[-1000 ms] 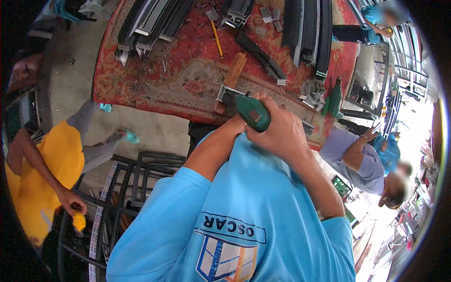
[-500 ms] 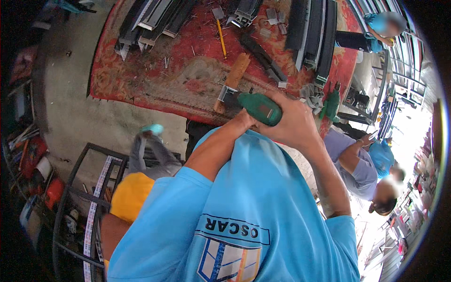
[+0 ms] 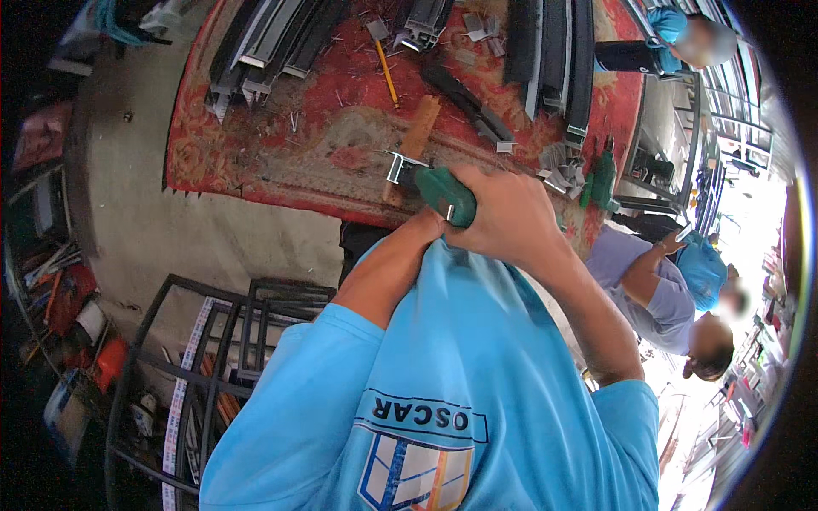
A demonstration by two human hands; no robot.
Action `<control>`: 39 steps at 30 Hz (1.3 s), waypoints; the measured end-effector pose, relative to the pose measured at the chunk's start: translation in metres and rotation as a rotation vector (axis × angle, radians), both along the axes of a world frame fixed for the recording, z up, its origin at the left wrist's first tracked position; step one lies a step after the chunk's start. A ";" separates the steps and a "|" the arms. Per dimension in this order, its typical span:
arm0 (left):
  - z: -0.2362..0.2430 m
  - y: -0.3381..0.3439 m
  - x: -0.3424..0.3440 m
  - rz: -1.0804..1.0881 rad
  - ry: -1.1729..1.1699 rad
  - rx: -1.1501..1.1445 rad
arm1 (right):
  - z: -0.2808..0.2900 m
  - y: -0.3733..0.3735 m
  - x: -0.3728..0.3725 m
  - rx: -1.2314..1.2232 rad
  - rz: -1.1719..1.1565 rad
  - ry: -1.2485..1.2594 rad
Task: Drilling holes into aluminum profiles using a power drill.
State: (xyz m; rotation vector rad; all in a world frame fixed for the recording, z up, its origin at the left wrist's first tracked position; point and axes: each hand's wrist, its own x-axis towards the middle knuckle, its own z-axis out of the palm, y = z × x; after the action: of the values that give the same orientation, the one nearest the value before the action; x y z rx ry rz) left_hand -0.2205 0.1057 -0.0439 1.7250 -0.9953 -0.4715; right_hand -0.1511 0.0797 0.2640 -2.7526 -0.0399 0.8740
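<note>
My right hand (image 3: 511,213) is wrapped round a green power drill (image 3: 445,194), held close to my chest at the table's near edge. The drill's dark front end points at a pale metal profile piece (image 3: 395,167), seen end-on; whether they touch cannot be made out. My left hand (image 3: 429,225) is beside and below the drill, its fingers hidden behind the tool and my wrist. Just beyond the metal piece, a brown wooden strip (image 3: 419,126) lies on the red patterned table cover (image 3: 341,170).
Dark metal profiles (image 3: 281,43) lie far left, with more profiles (image 3: 554,68) at the right. A pencil (image 3: 387,72), a black bar (image 3: 467,102) and a second green power tool (image 3: 604,180) rest on the table. Black frames (image 3: 170,375) stand left; people (image 3: 656,289) are at the right.
The drill in my right hand has shifted slightly left and turned. More of the metal piece's end now shows. A person in a yellow cap at the left has gone from view.
</note>
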 end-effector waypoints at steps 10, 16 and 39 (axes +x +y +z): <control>0.027 0.000 0.017 -0.051 -0.319 0.214 | -0.012 -0.031 0.052 0.151 -0.344 0.209; 0.002 -0.028 0.017 -0.014 -0.135 0.070 | -0.008 -0.007 0.022 0.127 -0.215 0.006; 0.015 -0.006 0.008 0.005 -0.347 0.183 | 0.002 -0.012 -0.045 0.190 -0.290 -0.099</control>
State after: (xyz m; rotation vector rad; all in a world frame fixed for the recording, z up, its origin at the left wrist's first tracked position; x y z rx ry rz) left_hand -0.2126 0.0992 -0.0291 2.0181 -1.2225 -0.2705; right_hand -0.1960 0.0678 0.2658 -2.5374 0.2389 0.6218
